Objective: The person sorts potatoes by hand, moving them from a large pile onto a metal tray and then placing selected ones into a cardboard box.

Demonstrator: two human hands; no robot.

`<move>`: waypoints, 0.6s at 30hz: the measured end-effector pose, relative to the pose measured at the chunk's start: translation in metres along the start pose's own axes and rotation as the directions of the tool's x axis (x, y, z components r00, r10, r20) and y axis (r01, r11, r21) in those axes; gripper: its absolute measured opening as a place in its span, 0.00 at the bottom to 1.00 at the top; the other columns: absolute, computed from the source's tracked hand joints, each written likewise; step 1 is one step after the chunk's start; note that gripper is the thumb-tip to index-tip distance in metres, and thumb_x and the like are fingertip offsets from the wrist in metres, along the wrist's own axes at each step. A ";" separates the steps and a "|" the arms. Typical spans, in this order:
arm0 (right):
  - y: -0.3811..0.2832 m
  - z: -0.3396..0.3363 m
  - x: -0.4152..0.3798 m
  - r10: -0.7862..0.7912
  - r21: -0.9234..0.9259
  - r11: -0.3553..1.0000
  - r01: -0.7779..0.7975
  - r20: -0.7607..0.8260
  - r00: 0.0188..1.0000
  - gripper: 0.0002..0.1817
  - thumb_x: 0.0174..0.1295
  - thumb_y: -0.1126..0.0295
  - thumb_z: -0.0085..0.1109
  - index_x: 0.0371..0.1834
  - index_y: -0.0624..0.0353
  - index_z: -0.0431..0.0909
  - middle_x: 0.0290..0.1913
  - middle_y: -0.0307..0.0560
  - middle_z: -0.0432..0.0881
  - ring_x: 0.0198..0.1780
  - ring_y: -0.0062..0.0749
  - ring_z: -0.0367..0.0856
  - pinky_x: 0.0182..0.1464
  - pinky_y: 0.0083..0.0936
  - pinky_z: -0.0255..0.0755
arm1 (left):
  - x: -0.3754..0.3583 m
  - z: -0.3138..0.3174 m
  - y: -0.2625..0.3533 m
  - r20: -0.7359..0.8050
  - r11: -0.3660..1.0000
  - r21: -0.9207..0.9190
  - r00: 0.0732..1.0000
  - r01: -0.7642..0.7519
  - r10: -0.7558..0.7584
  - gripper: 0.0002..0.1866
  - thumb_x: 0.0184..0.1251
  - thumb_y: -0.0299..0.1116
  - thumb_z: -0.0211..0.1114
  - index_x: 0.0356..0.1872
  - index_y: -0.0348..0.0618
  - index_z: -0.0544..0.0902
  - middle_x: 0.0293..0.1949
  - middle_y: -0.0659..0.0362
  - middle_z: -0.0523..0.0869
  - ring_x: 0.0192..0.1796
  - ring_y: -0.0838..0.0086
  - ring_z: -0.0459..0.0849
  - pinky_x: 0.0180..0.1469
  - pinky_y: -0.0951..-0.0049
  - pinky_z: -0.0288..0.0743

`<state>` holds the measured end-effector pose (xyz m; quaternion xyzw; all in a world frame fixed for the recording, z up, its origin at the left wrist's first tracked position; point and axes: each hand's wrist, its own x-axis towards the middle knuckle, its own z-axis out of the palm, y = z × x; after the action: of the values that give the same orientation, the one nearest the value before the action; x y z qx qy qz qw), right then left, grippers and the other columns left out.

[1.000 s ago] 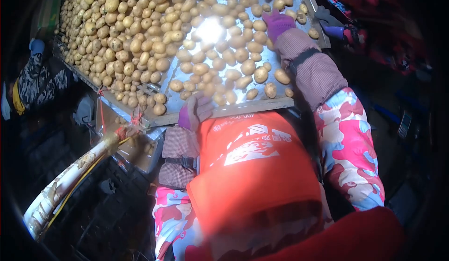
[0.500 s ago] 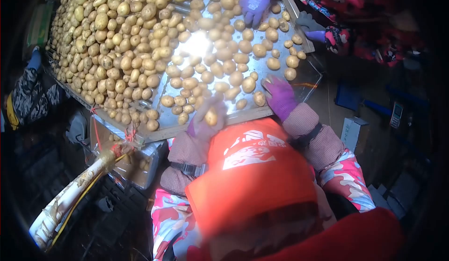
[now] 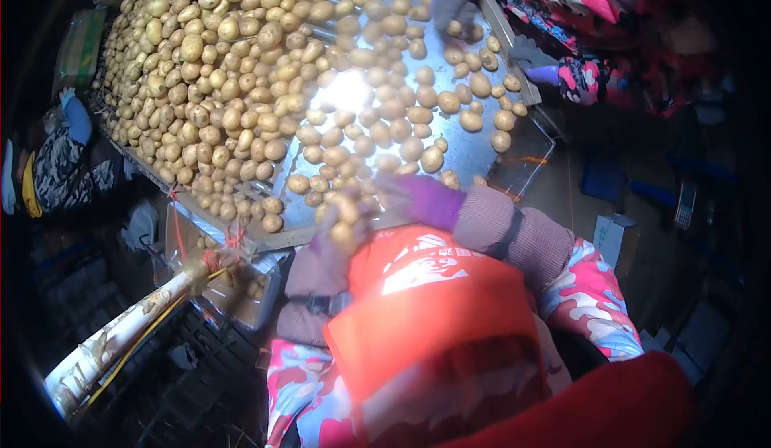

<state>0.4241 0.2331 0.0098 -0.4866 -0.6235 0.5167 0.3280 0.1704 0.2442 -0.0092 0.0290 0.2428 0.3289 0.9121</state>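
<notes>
My left hand (image 3: 328, 225), in a gloved blur at the tray's front edge, is closed on potatoes (image 3: 343, 234); two show against its palm. Just right of it, my right hand (image 3: 422, 199) in a purple glove reaches leftward over the near edge. Motion smears its fingers, and I cannot tell whether they hold anything. Loose potatoes (image 3: 432, 159) lie spread on the metal tray (image 3: 458, 141) beyond both hands. A large heap of potatoes (image 3: 201, 87) fills the tray's left side.
Across the tray, another person's gloved hand (image 3: 454, 10) is over potatoes; their other glove (image 3: 530, 59) rests at the corner. A third person's blue glove (image 3: 76, 115) is at far left. A taped white pole (image 3: 120, 340) and a bin (image 3: 241, 291) stand below the left edge.
My right hand has swung left from the tray's right side toward my left hand. My left hand shifted slightly nearer me, now showing two potatoes. The person opposite moved a hand slightly.
</notes>
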 end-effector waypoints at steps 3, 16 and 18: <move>0.020 -0.044 -0.022 0.151 -0.027 0.988 -0.153 -0.067 0.986 0.27 0.65 0.71 0.55 0.69 0.60 0.71 0.65 0.53 0.78 0.68 0.41 0.75 0.70 0.36 0.67 | -0.094 -0.047 0.022 -0.036 0.942 -0.291 0.985 -0.169 0.166 0.25 0.73 0.49 0.60 0.66 0.52 0.69 0.44 0.58 0.75 0.24 0.76 0.69 0.22 0.76 0.63; 0.022 -0.054 0.021 -0.146 -0.681 0.713 0.166 0.087 0.985 0.17 0.65 0.65 0.53 0.54 0.58 0.78 0.51 0.55 0.81 0.56 0.55 0.79 0.57 0.45 0.73 | -0.217 -0.099 0.079 -0.571 0.848 0.020 0.690 -0.529 0.445 0.31 0.75 0.60 0.52 0.70 0.54 0.72 0.62 0.49 0.82 0.49 0.66 0.86 0.34 0.67 0.81; 0.032 -0.057 0.043 -0.041 -0.641 0.767 0.034 0.004 0.999 0.16 0.65 0.64 0.54 0.54 0.57 0.78 0.50 0.54 0.82 0.54 0.53 0.80 0.55 0.44 0.75 | -0.182 -0.075 0.057 -0.461 0.953 0.078 0.837 -0.292 0.294 0.29 0.74 0.60 0.53 0.65 0.52 0.75 0.59 0.51 0.84 0.50 0.65 0.85 0.35 0.65 0.81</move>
<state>0.4707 0.2924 -0.0106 -0.5593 -0.7701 0.2643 0.1557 -0.0187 0.1684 0.0145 -0.0122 0.4490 0.4612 0.7652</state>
